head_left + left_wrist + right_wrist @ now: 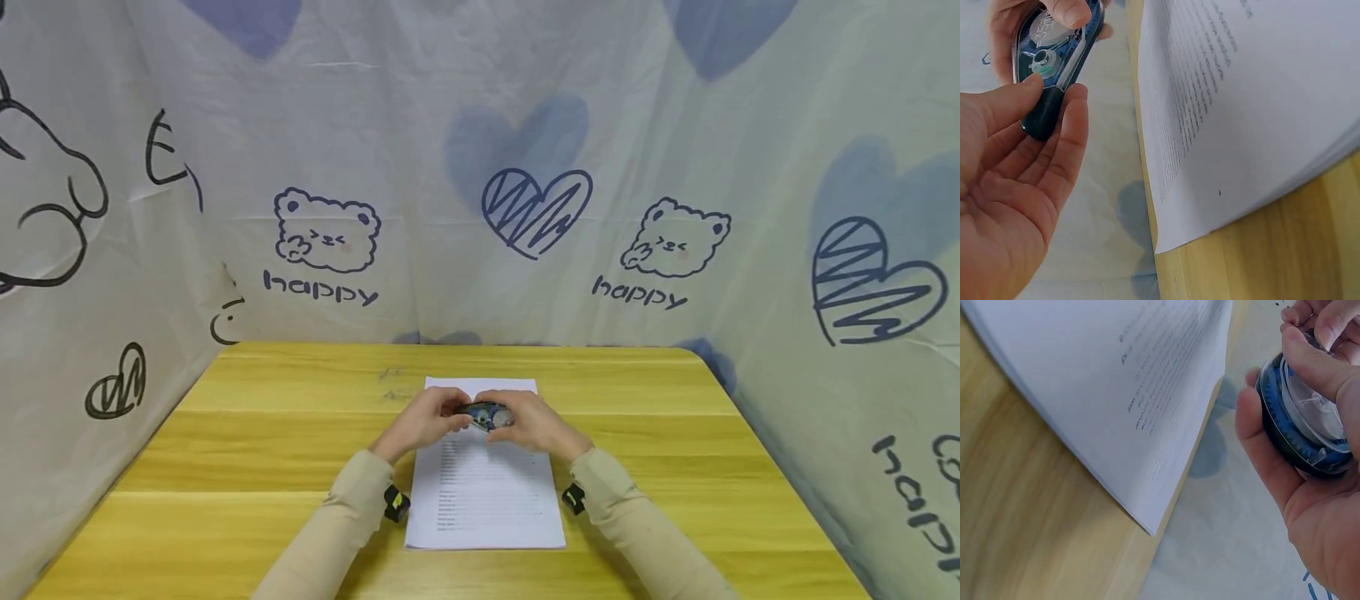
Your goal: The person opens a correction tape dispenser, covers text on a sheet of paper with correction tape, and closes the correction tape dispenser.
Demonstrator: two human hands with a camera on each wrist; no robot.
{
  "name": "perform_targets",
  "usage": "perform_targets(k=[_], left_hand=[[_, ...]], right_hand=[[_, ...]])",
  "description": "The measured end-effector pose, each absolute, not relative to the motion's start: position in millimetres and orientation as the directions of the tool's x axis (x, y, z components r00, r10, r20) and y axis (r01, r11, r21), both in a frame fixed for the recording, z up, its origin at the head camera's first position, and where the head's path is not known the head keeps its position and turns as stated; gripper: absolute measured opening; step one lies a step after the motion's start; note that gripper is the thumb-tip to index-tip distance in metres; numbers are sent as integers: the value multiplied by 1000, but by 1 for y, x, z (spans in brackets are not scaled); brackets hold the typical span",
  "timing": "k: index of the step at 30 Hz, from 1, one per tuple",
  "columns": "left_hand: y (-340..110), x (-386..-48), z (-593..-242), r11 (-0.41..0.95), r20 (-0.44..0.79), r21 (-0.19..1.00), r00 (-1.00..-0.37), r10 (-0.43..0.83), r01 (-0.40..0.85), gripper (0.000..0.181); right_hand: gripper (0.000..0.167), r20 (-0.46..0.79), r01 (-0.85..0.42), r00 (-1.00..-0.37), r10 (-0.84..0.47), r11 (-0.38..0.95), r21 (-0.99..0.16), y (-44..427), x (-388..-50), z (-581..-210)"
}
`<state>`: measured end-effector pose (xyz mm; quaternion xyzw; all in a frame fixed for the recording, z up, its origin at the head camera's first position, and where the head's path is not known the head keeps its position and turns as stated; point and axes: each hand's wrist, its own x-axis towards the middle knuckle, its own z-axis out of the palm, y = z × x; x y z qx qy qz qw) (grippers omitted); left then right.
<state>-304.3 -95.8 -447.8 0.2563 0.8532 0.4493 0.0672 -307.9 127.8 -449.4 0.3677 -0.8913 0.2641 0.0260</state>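
Both hands hold a correction tape [493, 416] above the upper part of a stack of printed paper [487, 508]. Its clear blue body shows a white reel and a small gear inside. My left hand [424, 422] pinches the dark tapered end [1042, 117] between thumb and fingers. The rounded body [1300, 440] is gripped by my right hand [538, 423], thumb on one face and fingers around the other side. In the right wrist view the tapered end is hidden behind the fingers.
The paper stack lies on a yellow wood-grain table [262, 467], its printed text facing up. Pale cloth [442, 275] with hearts, bears and lettering hangs behind the table and along both sides. A dark wrist device [396, 502] sits at the left cuff, with another [573, 498] at the right.
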Motion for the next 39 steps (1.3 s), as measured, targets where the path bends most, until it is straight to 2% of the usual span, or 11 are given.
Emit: perform_targets(k=[11, 25, 39], left_hand=[[-99, -304, -449, 430, 107, 816, -832, 544, 386, 20], [-100, -299, -447, 382, 115, 834, -803, 585, 398, 20], [-100, -301, -448, 373, 146, 838, -822, 550, 399, 25]], right_hand=[[57, 148, -634, -737, -660, 598, -490, 132, -308, -444], [53, 138, -663, -710, -691, 588, -464, 134, -303, -439], [56, 116, -632, -738, -665, 620, -465, 134, -302, -437]])
